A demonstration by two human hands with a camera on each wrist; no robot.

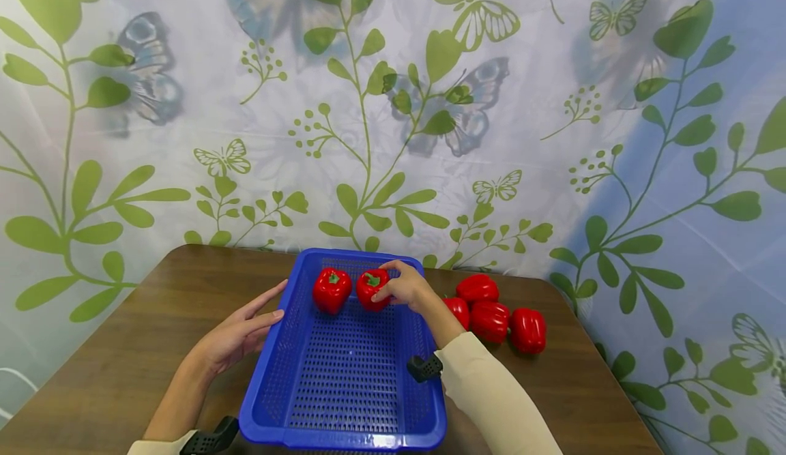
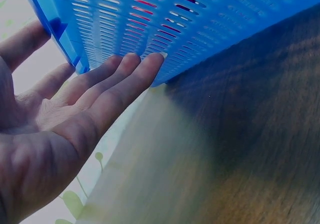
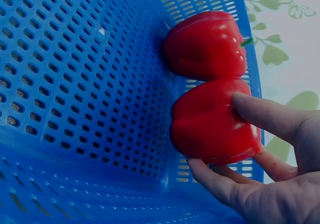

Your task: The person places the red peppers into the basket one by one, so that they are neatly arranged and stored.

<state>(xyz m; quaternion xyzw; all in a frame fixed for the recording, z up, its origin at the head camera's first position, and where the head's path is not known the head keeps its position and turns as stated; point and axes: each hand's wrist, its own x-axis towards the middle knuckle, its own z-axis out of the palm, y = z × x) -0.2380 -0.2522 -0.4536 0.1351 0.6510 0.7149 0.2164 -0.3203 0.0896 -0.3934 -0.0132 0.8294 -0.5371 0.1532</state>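
Observation:
A blue perforated plastic basket (image 1: pixel 350 373) sits on the table in front of me. My right hand (image 1: pixel 406 288) reaches over its right side and holds a red bell pepper (image 1: pixel 368 294) at the far end, thumb on one side and fingers on the other. Beside that one, to its left, stands a second red bell pepper (image 1: pixel 332 292) with its green stem up; the right wrist view shows the two side by side. At the basket's left wall is my left hand (image 1: pixel 236 335), its fingers extended along the slotted side (image 2: pixel 145 29) and rim.
Several more red bell peppers (image 1: pixel 489 321) lie in a group on the brown wooden table (image 1: pixel 589 387), right of the basket and partly behind my right forearm. A curtain (image 1: pixel 393 134) printed with leaves and butterflies hangs close behind the table's far edge.

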